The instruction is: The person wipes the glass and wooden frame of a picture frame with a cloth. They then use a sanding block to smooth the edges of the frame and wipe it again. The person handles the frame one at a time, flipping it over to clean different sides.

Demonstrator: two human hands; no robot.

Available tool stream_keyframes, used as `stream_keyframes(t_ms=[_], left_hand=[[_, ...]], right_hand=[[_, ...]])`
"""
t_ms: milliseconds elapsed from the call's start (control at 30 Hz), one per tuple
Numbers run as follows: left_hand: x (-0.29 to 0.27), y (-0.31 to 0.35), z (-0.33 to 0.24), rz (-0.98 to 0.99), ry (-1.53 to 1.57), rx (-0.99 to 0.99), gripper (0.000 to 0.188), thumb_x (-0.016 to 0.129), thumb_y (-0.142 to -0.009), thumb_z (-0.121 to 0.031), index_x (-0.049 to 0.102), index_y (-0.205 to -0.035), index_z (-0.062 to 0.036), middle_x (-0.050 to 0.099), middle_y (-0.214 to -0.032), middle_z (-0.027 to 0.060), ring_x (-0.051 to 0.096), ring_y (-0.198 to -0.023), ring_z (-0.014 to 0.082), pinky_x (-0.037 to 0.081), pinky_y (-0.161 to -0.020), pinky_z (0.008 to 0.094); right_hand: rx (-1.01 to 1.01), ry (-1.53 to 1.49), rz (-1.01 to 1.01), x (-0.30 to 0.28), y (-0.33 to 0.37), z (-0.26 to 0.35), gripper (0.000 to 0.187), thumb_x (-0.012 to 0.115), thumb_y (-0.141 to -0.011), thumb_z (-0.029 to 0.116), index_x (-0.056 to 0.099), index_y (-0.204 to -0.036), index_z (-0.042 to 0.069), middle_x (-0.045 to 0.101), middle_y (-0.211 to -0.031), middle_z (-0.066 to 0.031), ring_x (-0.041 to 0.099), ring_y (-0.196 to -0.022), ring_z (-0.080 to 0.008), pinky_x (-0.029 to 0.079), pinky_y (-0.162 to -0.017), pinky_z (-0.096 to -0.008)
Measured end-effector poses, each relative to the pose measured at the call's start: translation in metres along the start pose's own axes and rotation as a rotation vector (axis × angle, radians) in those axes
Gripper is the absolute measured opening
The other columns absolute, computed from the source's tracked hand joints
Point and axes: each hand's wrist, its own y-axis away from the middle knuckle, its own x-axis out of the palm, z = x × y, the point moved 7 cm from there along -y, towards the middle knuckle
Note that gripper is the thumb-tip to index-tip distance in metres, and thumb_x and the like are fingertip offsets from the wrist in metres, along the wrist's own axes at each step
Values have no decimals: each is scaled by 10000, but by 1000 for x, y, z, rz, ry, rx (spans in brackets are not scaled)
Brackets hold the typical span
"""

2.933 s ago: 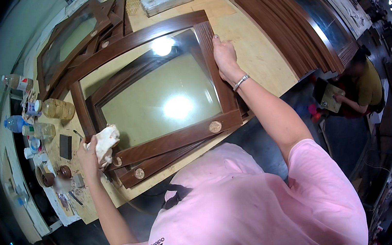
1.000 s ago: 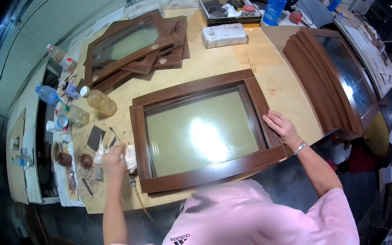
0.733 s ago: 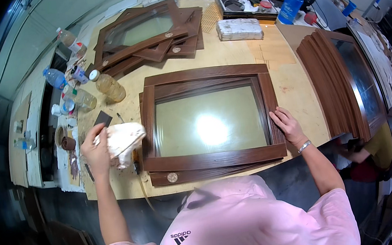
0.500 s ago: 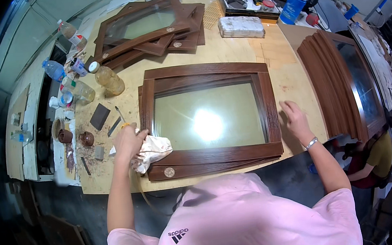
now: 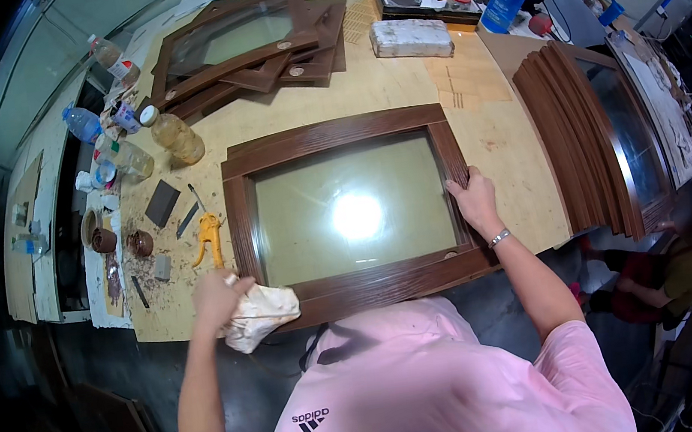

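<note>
A dark brown wooden frame with a glass pane (image 5: 324,245) lies at the near edge of the workbench, turned slightly askew. My right hand (image 5: 475,200) grips its right rail, thumb on top and fingers at the outer edge. My left hand (image 5: 220,299) is closed on a crumpled, stained white cloth (image 5: 261,314), beside the frame's near left corner. Just beyond that hand lies a yellow air blow gun (image 5: 208,231) with a thin nozzle. A bright light reflects in the glass.
More glazed frames (image 5: 256,50) are piled at the far left. Bottles (image 5: 177,137), a dark sanding pad (image 5: 162,204) and small pots (image 5: 140,243) stand or lie on the left. Upright frames (image 5: 583,144) lean together at right. Behind them sits a tool tray (image 5: 424,3). A person (image 5: 665,285) crouches lower right.
My right hand has come onto the frame's right rail, and the frame has shifted left, toward me, and turned. My left hand with the cloth has moved nearer me, uncovering the yellow blow gun.
</note>
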Motion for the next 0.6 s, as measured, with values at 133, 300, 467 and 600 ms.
stream_keyframes(t_ms=[133, 300, 467, 600], left_hand=[[-44, -37, -93, -44, 807, 184, 206, 687, -897, -178, 690, -989, 7, 675, -814, 31, 650, -706, 134, 538, -660, 275], [51, -168, -118, -71, 1019, 13, 286, 611, -923, -290, 658, -972, -13, 688, -810, 79, 665, -750, 182, 539, -680, 327], [251, -18, -234, -192, 12, 997, 208, 667, -713, -214, 659, -889, -103, 614, -958, 188, 587, -922, 388, 403, -835, 563], [240, 44, -232, -9, -8, 1183, 250, 655, -738, -204, 687, -985, -197, 640, -1075, 84, 594, -992, 238, 400, -843, 498]], right_hand=[[63, 1, -38, -2, 4, -5, 462, 737, -793, 248, 578, -1035, -112, 654, -822, -312, 659, -830, -443, 510, -732, -471], [43, -82, -134, -2, 5, 11, 480, 767, -763, 212, 608, -1081, -109, 671, -844, -286, 669, -832, -406, 508, -748, -429], [33, -254, -126, 6, -4, -34, 461, 757, -745, 205, 635, -1081, -86, 700, -966, -260, 689, -917, -366, 515, -835, -427], [111, -302, -86, -4, 11, -33, 357, 746, -780, 104, 616, -1048, -93, 707, -930, -218, 679, -854, -286, 507, -805, -372]])
